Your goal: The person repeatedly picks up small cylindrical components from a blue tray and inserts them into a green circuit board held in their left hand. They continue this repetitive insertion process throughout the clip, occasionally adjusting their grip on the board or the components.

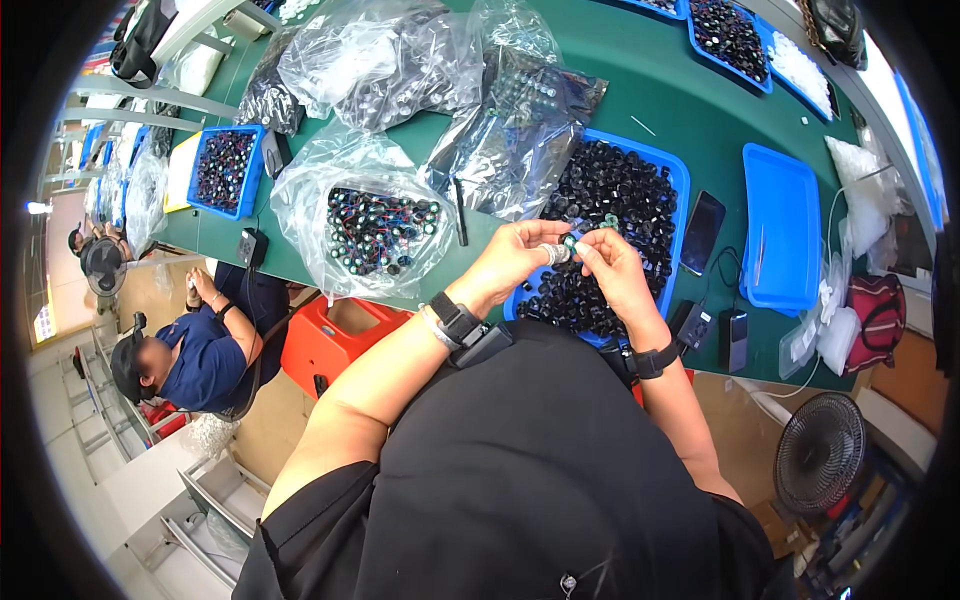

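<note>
My left hand [512, 255] and my right hand [610, 268] meet over a blue tray [680, 190] heaped with small black caps [612, 190]. Between the fingertips of both hands sits a small round part [563, 250], silver with a green tip. The left fingers pinch its silver side and the right fingers pinch its green end. Each wrist carries a black band. A clear plastic bag [372, 215] of dark round parts with green rims lies to the left of the tray on the green table [650, 90].
An upturned blue tray [782, 228] lies right of the working tray, with a dark phone [702, 232] between them. More clear bags [390, 60] and blue trays [226, 168] of caps sit farther back. A seated person in blue [200, 350] works at left. A floor fan [822, 452] stands at lower right.
</note>
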{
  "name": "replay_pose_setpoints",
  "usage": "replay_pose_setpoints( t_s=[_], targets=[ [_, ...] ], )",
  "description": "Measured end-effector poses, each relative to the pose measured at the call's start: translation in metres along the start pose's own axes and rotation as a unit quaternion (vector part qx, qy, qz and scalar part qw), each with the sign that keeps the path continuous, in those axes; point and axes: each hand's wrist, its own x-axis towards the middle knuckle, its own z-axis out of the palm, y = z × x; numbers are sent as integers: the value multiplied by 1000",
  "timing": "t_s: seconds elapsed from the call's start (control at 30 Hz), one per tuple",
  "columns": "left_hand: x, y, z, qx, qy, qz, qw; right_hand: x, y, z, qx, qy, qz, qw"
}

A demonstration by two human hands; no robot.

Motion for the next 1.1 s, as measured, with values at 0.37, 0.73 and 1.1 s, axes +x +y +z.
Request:
replay_pose_setpoints(
  t_s=[0.37, 0.73, 1.1],
  targets=[
    [5, -15, -4, -50, 21, -28, 998, -3, 7, 16, -50, 94, 18, 994],
    [6, -17, -17, -73, 0, -46, 996, 3, 8, 13, -84, 53, 9, 995],
    [8, -22, -13, -80, 30, -48, 995, 5, 12, 12, -151, 35, 1, 988]
  ],
)
